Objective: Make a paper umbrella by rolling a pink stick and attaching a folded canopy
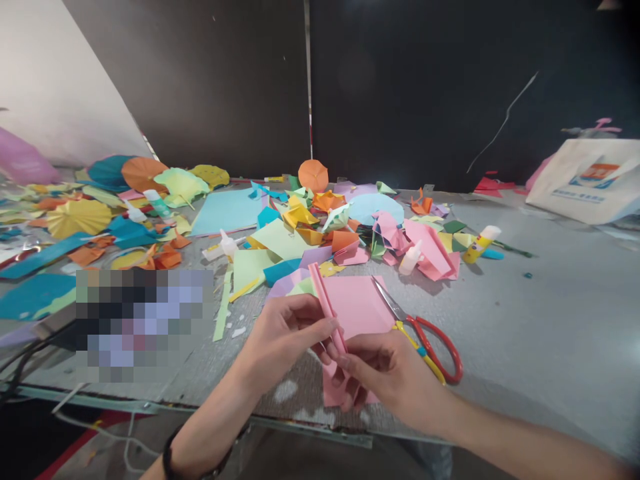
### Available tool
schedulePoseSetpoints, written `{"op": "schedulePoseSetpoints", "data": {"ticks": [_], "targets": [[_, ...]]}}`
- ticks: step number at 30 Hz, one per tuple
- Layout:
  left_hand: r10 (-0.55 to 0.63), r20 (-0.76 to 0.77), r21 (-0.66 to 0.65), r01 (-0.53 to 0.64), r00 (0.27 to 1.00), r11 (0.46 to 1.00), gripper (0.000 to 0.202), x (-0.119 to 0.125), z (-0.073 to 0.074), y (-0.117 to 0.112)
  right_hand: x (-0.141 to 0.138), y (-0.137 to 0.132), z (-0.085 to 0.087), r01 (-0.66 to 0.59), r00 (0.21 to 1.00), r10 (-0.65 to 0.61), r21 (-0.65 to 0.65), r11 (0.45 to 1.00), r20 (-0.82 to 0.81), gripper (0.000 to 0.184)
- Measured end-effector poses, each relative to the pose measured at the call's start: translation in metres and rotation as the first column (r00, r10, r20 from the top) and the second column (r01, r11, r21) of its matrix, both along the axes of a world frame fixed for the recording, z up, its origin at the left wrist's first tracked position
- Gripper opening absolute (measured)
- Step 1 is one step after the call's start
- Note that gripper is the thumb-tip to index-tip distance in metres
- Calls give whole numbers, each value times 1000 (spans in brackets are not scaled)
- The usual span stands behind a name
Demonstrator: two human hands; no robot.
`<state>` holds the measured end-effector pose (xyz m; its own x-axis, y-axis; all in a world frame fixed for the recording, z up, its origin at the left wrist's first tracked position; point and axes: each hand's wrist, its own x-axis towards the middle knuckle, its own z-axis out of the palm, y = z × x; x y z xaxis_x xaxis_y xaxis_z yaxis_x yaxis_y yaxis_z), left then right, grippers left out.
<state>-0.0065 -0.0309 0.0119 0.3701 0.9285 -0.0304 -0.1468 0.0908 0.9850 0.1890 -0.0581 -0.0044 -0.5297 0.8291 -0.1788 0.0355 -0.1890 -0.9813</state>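
Note:
A narrow folded strip of pink paper [325,293] is pinched between both my hands above the table's near edge. My left hand [295,327] grips its middle between thumb and fingers. At its lower end, my right hand [385,373] closes on the same strip, with some fingertips hidden behind it. Beneath the hands lies a flat sheet of pink paper [357,300]. Red-handled scissors [430,340] rest to the right of my right hand, their blades partly on the sheet. Beside them, a yellow-and-blue handled tool [420,347] is partly covered.
Coloured paper scraps [300,233] spread across the table's back and left. A white glue bottle [411,259] and a yellow glue stick [481,244] stand among them. A white bag [585,180] sits far right. Cables [20,363] run over the left edge. A dark panel [400,87] rises behind.

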Motion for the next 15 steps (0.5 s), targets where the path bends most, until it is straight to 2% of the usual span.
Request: {"op": "schedulePoseSetpoints", "data": {"ticks": [9,12,14,15], "targets": [[-36,19,-42,37,999,998,28,-3,0,3,2,2,1,-59,998,59,-14,998,2,48],[-24,5,-68,25,1000,997,28,-5,2,2,7,1,18,-83,979,54,144,986,199,42],[-34,-35,-99,30,999,995,27,-7,3,3,12,-7,36,-92,924,-53,356,930,378,35],[-59,-68,-120,51,996,991,27,-7,4,4,14,-14,44,-105,915,-84,434,895,395,31]]}}
